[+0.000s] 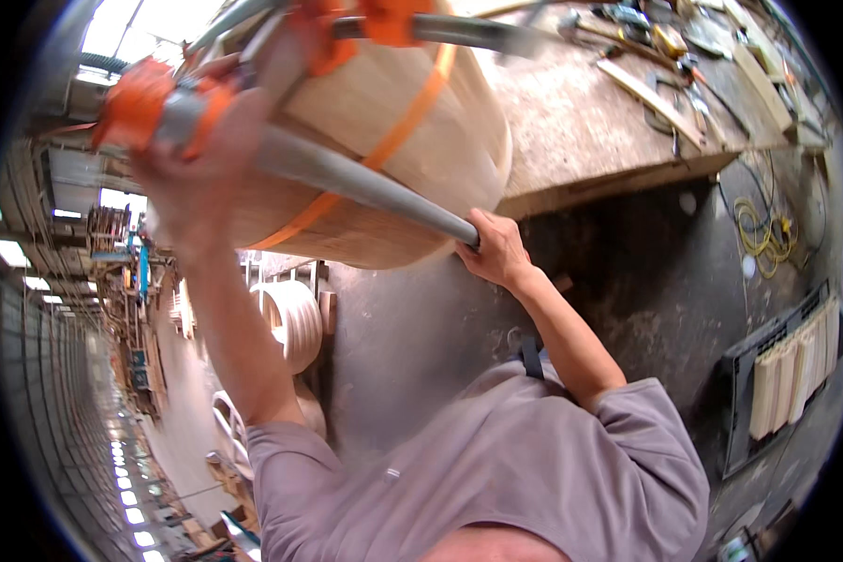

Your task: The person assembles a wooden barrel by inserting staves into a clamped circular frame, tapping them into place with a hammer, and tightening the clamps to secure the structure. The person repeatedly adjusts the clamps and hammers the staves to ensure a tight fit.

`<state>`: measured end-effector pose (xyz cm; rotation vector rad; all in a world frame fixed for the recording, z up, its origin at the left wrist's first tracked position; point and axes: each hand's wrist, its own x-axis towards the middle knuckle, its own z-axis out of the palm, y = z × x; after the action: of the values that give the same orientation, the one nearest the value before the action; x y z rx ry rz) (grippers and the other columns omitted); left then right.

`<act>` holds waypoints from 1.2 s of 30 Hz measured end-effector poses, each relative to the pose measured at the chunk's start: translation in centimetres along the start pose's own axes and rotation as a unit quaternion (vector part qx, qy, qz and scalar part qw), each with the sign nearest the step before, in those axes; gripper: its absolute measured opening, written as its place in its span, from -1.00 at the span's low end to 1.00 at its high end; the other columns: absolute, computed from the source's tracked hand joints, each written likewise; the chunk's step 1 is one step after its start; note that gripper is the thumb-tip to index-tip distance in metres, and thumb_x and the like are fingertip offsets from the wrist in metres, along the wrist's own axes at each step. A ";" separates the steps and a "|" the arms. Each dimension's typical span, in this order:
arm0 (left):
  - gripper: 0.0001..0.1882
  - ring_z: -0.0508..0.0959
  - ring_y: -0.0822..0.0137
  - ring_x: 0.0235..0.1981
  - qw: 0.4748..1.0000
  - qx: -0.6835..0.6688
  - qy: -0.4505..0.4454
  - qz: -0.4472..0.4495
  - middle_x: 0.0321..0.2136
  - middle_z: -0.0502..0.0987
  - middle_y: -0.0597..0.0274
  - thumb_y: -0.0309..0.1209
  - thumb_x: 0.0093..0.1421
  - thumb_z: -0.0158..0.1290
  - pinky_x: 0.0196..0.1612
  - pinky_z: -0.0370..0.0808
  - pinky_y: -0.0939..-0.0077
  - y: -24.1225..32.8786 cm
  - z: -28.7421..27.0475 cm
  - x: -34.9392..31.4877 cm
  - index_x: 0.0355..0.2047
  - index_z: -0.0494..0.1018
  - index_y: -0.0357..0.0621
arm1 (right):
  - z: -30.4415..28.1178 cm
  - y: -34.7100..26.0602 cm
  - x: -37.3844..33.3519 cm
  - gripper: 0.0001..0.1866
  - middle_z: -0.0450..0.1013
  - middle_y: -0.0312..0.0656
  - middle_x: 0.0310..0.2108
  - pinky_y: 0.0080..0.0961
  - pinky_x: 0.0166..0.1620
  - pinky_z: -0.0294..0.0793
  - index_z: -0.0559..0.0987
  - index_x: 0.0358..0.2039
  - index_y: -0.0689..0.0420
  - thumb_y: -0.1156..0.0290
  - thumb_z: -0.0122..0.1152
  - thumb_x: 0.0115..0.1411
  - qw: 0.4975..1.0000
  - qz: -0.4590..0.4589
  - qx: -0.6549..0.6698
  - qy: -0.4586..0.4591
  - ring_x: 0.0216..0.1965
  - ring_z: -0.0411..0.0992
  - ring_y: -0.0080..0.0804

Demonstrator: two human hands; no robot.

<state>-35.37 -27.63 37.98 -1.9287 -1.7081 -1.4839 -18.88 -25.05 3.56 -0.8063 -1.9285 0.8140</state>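
A grey pipe clamp (365, 184) with an orange head slants across the front of a large rounded wooden piece (478, 122). My right hand (498, 248) is closed round the pipe's lower right end. Up at the orange head, my left hand (211, 140) is wrapped about the clamp, its fingers smeared by motion. An orange strap (412, 117) runs round the pale wood. Farther back, a second pipe clamp (468, 33) with orange jaws lies across the top of the piece. Whether the front clamp touches the wood is hard to see.
The workbench (571, 122) carries hand tools and wood strips at the far right. A yellow cable (763, 234) lies coiled on the floor beyond its edge. At right is a black crate (735, 403) of wooden slats. Ring-shaped wooden parts (300, 323) stand at left.
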 end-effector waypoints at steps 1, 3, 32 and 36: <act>-0.42 0.60 0.43 -0.24 1.000 -0.023 0.012 0.007 -0.22 0.60 0.12 -0.52 0.00 0.33 -0.16 0.56 0.56 -0.3 0.0 0.3 0.01 0.35 -0.36 | -0.3 0.8 -0.9 -0.67 0.43 -0.02 -0.33 -0.22 -0.24 0.46 0.46 -0.28 0.15 0.50 0.37 -0.08 0.999 0.012 -0.031 0.030 -0.26 0.47 -0.05; -0.36 0.59 0.37 -0.21 0.996 -0.075 0.019 0.033 -0.20 0.60 0.07 -0.62 0.01 0.27 -0.06 0.53 0.51 -0.8 0.8 0.6 0.10 0.27 -0.42 | -0.8 2.7 -1.8 -0.59 0.42 0.01 -0.12 -0.20 -0.08 0.45 0.46 -0.22 0.14 0.45 0.41 -0.10 0.990 0.023 -0.102 0.091 -0.07 0.42 -0.01; 0.11 0.26 0.00 0.29 0.954 -0.260 -0.148 -0.009 0.25 0.25 -0.07 0.01 -0.02 0.37 0.27 0.30 0.09 -0.1 -2.3 2.7 0.34 0.02 -0.27 | 9.0 14.8 -5.5 -0.40 0.48 0.12 -0.14 -0.11 -0.02 0.48 0.35 0.08 0.23 0.50 0.24 -0.03 0.976 0.211 -0.027 -0.050 -0.08 0.46 0.14; 0.15 0.24 -0.09 0.31 0.954 -0.229 -0.192 0.029 0.26 0.25 -0.17 0.08 -0.07 0.37 0.29 0.25 -0.09 1.5 -2.8 4.6 0.33 0.05 -0.34 | 8.8 14.8 -5.8 -0.31 0.45 0.18 -0.15 -0.09 -0.06 0.49 0.29 0.14 0.31 0.48 0.26 -0.04 0.980 0.191 -0.044 -0.029 -0.12 0.45 0.15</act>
<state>-36.32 -27.02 43.43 -2.6301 -1.5101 -1.6829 -21.04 -23.06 -14.37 -1.2434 -1.8975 0.9921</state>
